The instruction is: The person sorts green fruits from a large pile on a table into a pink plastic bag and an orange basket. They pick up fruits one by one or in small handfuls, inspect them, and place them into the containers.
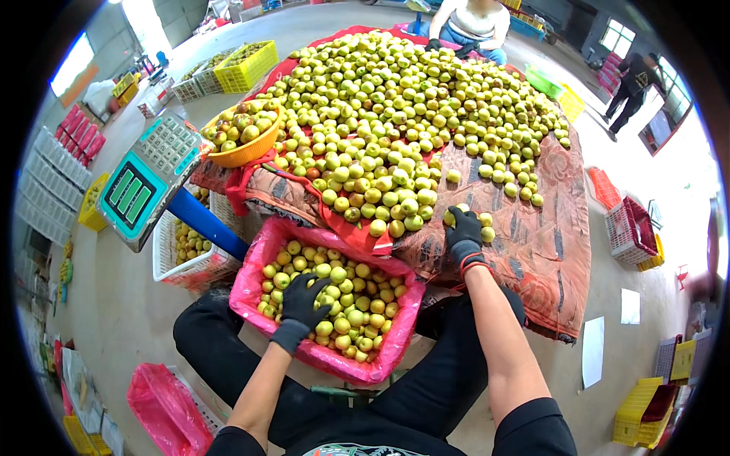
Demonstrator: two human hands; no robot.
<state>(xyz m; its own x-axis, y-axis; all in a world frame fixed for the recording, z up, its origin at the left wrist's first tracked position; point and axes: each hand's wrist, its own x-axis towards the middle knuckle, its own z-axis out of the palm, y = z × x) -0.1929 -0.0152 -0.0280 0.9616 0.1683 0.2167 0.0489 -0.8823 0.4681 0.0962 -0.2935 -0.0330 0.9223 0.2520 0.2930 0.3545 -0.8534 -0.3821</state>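
Observation:
My left hand point(304, 303), in a dark glove, rests with fingers apart on green-brown jujube-like fruits point(355, 317). They fill a crate lined with pink plastic film point(251, 308), which stands between my knees. My right hand point(465, 232), gloved too and with a red cord at the wrist, lies on a few fruits point(486, 227) near the front of the padded table cover point(527, 251). Its fingers curl over them, and the palm side is hidden. Beyond both hands spreads a large heap of the same fruits point(388, 114).
A digital scale display point(140, 176) on a blue post point(208, 225) rises at left, beside an orange basket point(251, 142) of fruits. Below it stands a white crate point(171, 268). Another pink-lined crate point(168, 407) is at lower left. A person point(470, 28) sits across the heap; another point(633, 85) stands farther right.

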